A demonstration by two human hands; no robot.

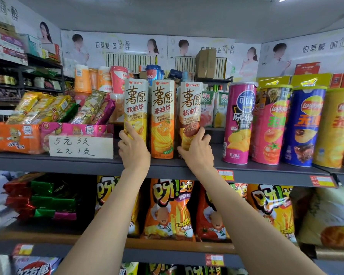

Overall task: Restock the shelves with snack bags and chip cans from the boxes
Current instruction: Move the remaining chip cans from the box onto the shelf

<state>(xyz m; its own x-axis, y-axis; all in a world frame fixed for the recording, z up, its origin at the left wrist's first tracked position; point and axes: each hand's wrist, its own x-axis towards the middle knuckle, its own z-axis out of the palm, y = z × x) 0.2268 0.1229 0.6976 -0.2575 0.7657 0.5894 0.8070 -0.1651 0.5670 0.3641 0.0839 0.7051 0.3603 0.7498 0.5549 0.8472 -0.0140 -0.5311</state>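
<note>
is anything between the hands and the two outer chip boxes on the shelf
Nothing visible. The left hand already touches the yellow chip box, and the right hand grips the brown chip box. The orange chip box stands between them.

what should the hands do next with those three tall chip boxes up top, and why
Probably nudge the brown box left and upright. The right hand grips its base; it leans slightly, with a gap to the orange box. The left hand steadies the yellow box.
</note>
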